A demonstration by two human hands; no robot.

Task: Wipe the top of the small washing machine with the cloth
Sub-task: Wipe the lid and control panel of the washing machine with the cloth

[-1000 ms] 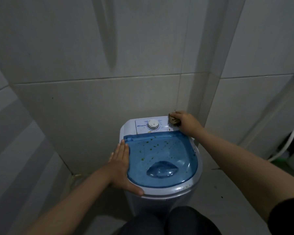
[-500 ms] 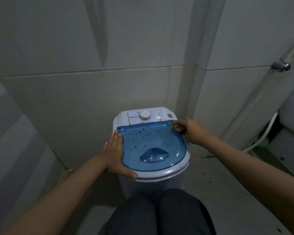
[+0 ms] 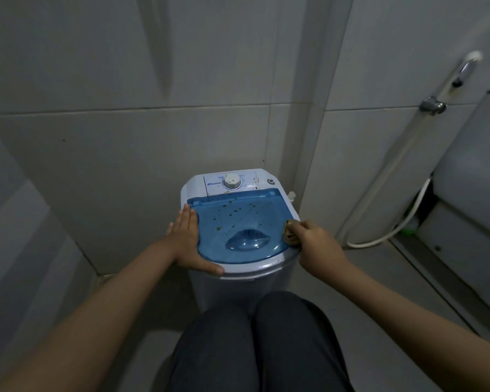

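Knees (image 3: 255, 335): in dark trousers, side by side at the near edge of the view, just in front of the washing machine.
Left hand (image 3: 188, 241): spread flat, fingers together and pointing away, palm pressed on the left rim of the machine's top beside the lid; thumb stretched along the near-left edge of the rim.
Right hand (image 3: 316, 247): curled closed around the cloth, at the right edge of the machine's top.
Cloth (image 3: 290, 234): a small brownish wad, bunched up in the right hand's fingers, touching the right edge of the lid; most of it is hidden by the hand.
Small washing machine (image 3: 238, 284): white round-fronted body, standing on the floor in the corner of the tiled walls.
Lid (image 3: 238, 222): clear blue, closed, covering most of the top; dotted with dark greenish specks, mainly over its far half.
Control panel (image 3: 232, 182): white strip along the far edge of the top, with a round dial in its middle and a few brownish marks near it.
Hose (image 3: 391, 233): pale, looping on the floor to the right, well apart from the machine.
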